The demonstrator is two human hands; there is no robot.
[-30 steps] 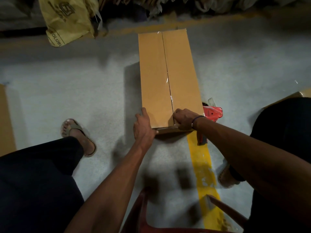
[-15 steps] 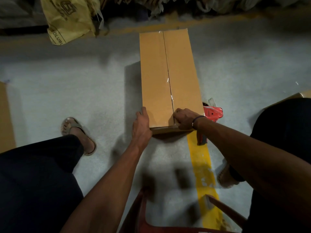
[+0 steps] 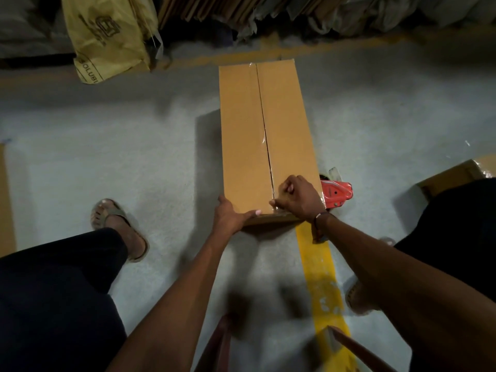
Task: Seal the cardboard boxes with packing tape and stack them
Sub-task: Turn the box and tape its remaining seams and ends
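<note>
A long brown cardboard box point(image 3: 287, 135) lies on the grey floor, its two top flaps closed and clear tape running along the centre seam. My left hand point(image 3: 230, 214) grips the box's near left corner, thumb on top and fingers over the edge. On the near end of the seam rests my right hand point(image 3: 298, 197), fingers curled and thumb pressing the tape end down over the near edge. A red tape dispenser point(image 3: 336, 193) lies on the floor right beside the box, behind my right hand.
A yellow sack point(image 3: 107, 36) and stacked flat cartons point(image 3: 214, 9) line the far wall. Another cardboard box point(image 3: 456, 174) sits at the right, flat cardboard point(image 3: 5, 200) at the left edge. My sandalled feet flank the box. A yellow floor stripe point(image 3: 319, 275) runs toward me.
My left hand slid its thumb further onto the box top at the near left corner. My right hand shifted slightly and curled more over the tape end. The box stays put.
</note>
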